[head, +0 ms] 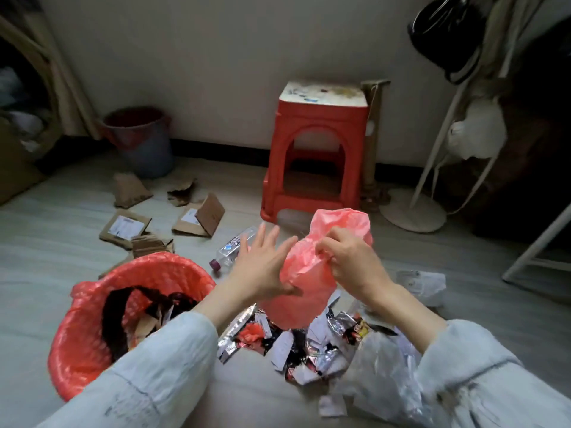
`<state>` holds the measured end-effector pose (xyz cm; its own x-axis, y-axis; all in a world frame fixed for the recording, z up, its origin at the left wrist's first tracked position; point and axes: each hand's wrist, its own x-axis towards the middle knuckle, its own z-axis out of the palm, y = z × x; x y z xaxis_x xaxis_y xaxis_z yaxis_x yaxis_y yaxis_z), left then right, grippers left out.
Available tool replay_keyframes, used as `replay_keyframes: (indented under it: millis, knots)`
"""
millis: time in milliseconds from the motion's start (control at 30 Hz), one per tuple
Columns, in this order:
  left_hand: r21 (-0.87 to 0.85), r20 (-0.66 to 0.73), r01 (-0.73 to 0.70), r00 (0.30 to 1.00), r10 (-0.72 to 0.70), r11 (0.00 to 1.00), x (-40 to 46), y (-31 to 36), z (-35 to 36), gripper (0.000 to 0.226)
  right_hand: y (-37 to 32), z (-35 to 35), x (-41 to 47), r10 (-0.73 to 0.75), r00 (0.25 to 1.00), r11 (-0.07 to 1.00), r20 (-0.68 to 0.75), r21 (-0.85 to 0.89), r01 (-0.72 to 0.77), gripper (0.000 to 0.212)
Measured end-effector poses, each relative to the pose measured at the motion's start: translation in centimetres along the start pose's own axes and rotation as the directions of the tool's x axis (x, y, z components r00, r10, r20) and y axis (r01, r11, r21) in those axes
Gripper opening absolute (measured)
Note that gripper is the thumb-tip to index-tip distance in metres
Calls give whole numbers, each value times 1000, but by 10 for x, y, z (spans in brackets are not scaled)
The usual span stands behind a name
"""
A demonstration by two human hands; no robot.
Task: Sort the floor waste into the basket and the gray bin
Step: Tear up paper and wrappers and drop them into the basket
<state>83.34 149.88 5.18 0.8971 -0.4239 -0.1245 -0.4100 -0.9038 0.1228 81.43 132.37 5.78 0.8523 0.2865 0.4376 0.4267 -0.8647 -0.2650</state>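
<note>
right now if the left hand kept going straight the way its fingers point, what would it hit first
Probably the plastic bottle lying on the floor just past the left hand, whose straight fingers point up and away. Depth is unclear, so the hand may pass above it.

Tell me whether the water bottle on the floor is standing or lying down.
Lying down: the water bottle rests on its side, cap toward the basket.

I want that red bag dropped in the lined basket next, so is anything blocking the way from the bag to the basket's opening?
Nothing visible blocks it. The right hand pinches the red bag, the open left hand touches it, and the basket stands open just to their left.
</note>
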Motion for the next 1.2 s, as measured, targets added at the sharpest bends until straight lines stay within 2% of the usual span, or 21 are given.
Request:
replay_keyframes:
  millis: [67,133,233,267,333,400,500,600,667,733,800,867,900,933,967,1000,1033,1067,1100,1133,1200]
  knots:
    - [-99,-1,54,999,-54,994,-7,5,-20,77,-17,-25,1,51,987,998,-152,54,-43,21]
    - [-260,-88,80,990,-106,962,-13,11,-32,51,-30,-40,-1,104,955,991,-278,107,-76,22]
    - [-444,-250,93,942,-223,891,-22,23,-46,23,-42,-48,-9,178,925,978,-335,161,-130,34]
    - [-470,-295,91,921,-253,878,-24,26,-49,18,-44,-49,-12,201,937,974,-286,162,-159,41]
    - [-517,-356,102,877,-322,850,-28,30,-56,22,-44,-52,-18,254,964,952,-78,194,-235,53]
    - [-622,-390,99,821,-417,776,-32,29,-62,26,-43,-55,-21,288,951,913,112,267,-308,58]
    - [-693,-448,35,761,-468,720,-40,36,-64,26,-49,-60,-18,374,911,786,176,461,-412,64]
    - [-690,-538,-100,734,-416,717,-49,54,-62,25,-56,-60,-7,451,866,593,216,653,-471,73]
    - [-694,-573,-180,724,-383,697,-51,59,-63,24,-59,-59,-4,443,860,532,254,697,-480,74]
    - [-732,-557,-247,754,-348,635,-53,57,-63,28,-58,-58,-5,415,859,488,301,723,-489,64]
    - [-836,-455,-282,837,-305,471,-56,52,-65,30,-56,-57,-6,387,867,483,314,732,-480,50]
    - [-925,-305,-236,929,-210,296,-61,47,-65,27,-54,-56,-8,393,871,559,294,676,-480,46]
    - [-947,-242,-199,958,-155,251,-62,44,-64,26,-54,-55,-9,421,865,622,272,608,-494,43]
    - [-954,-199,-169,974,-105,247,-64,41,-64,26,-53,-53,-9,459,857,686,234,519,-510,38]
    - [-933,-200,-170,978,-65,316,-65,37,-61,27,-51,-51,-11,486,855,742,180,432,-512,31]
    - [-844,-269,-217,962,-38,490,-66,32,-58,30,-48,-50,-13,490,862,785,126,365,-500,25]
    - [-660,-376,-262,926,-7,704,-66,26,-54,39,-44,-50,-15,475,876,815,85,334,-474,19]
    - [-443,-462,-277,886,47,853,-64,19,-48,59,-42,-51,-17,444,894,834,60,338,-437,17]
    - [-281,-491,-246,867,81,928,-63,12,-45,82,-40,-53,-18,405,913,841,49,372,-393,16]
    - [-191,-470,-193,879,83,962,-63,8,-46,102,-42,-55,-19,354,934,840,45,424,-339,15]
    - [-77,-392,-126,916,86,989,-63,1,-47,117,-52,-57,-17,197,980,856,-3,488,-170,17]
